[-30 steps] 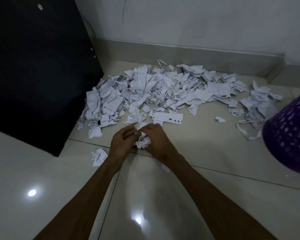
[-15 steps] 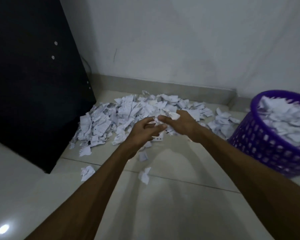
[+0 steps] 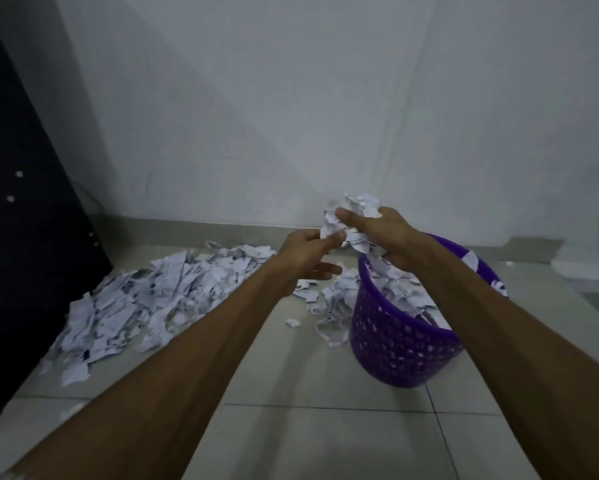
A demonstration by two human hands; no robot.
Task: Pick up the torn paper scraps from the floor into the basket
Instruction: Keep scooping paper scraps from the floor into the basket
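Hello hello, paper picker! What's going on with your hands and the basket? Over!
Right hand and left hand grip a wad of scraps above the basket. Basket nearly full. Big pile on floor. Nothing blocking the drop.

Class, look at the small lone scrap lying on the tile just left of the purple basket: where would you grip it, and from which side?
Pinch the scrap by its crumpled raised edges, from straight above. It lies alone on bare floor, so nothing blocks fingers.

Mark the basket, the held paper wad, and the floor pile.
basket (image 3: 395,355): head view, perforated front wall
held paper wad (image 3: 358,206): head view, crumpled top
floor pile (image 3: 159,289): head view, middle of heap
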